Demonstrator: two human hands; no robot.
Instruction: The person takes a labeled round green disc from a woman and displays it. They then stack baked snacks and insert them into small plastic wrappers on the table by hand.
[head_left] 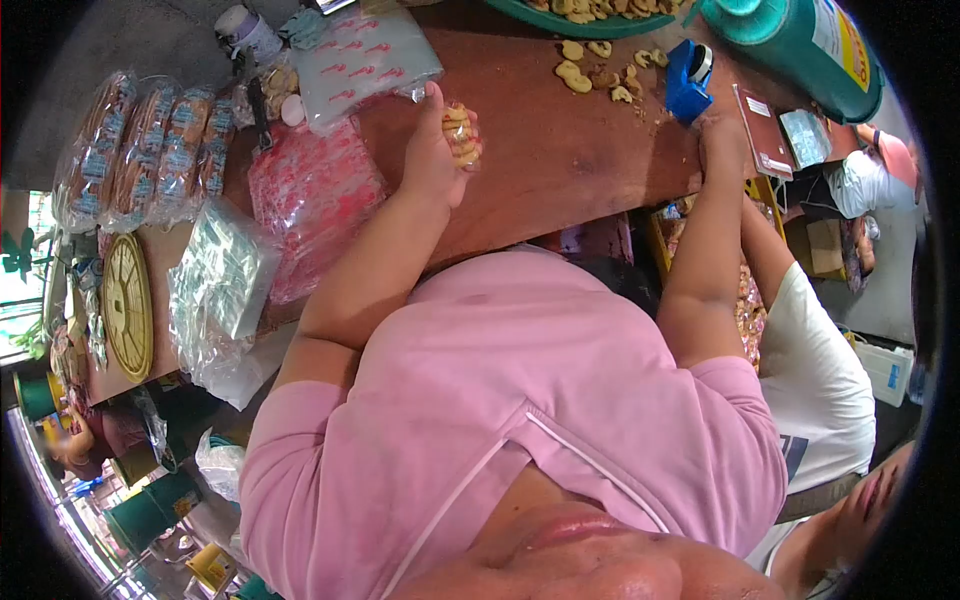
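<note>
Biscuit stack (460,137) clasped in left hand (434,155); right hand (722,138) at blue tape dispenser (687,85), finger closure indeterminate; light grip advisable against breakage

"What does the brown desk (560,150) carry?"
"Loose cookies (574,78) near a green basin (580,31), plus a blue tape dispenser (688,82)."
"And on the left?"
"Red-printed plastic bags (310,190), a stack of clear plastic (228,270), and wrapped packs (183,140) lying in a row."
</note>
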